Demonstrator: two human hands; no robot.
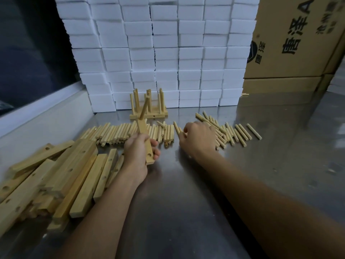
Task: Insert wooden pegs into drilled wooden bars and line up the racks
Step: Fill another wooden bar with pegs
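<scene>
Gripping a drilled bar (144,139) pointing away, 1 peg (144,107) upright, the left hand (138,152); right hand (198,137) seemingly pinches a loose peg (180,130) beside it.

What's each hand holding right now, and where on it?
The left hand grips a drilled bar around its middle, one peg already standing in its far end. The right hand pinches a loose peg near its end, from the row on the table.

Overall light: dim, cool, from above.
Brightest area: stacked white foam blocks (164,53), evenly lit, detail preserved.
Glare: soft pale reflections on the steel tabletop (186,193).
Shadows: faint, diffuse beneath the forearms.
Darkest area: upper left corner, nearly black.
Distortion: wide-angle bending at the edges; cardboard box (291,38) leans.
Sharpness: centre fairly crisp, near forearms soft.
</scene>
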